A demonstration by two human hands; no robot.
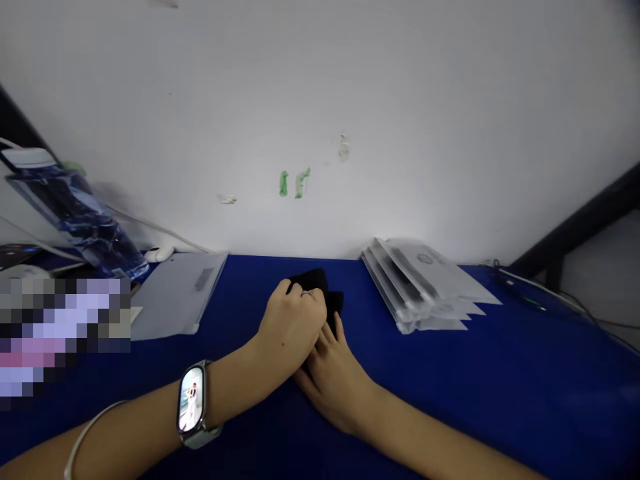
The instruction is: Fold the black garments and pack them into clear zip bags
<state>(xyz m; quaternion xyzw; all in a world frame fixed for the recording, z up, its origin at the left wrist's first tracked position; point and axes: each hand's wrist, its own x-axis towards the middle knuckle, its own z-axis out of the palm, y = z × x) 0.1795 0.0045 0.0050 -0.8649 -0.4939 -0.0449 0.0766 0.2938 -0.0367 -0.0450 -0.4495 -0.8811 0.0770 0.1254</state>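
Observation:
A small piece of folded black cloth (pixel 315 278) lies on the blue tabletop, mostly covered by my hands; its exact kind cannot be made out. My left hand (pixel 295 323), with a ring on one finger and a lit smartwatch (pixel 191 400) at the wrist, has its fingers curled over the cloth and closed on it. Partly under the left hand, my right hand (pixel 337 373) lies against the near part of the cloth with its visible fingers stretched out. The left hand hides some of the right fingertips.
A stack of frosted zip bags (pixel 430 280) sits at the back right, against the white wall (pixel 320 100). Another frosted zip bag (pixel 175 293) lies at left, near a tilted water bottle (pixel 80 213) and a white earbud case (pixel 159 253). Cables run along both sides.

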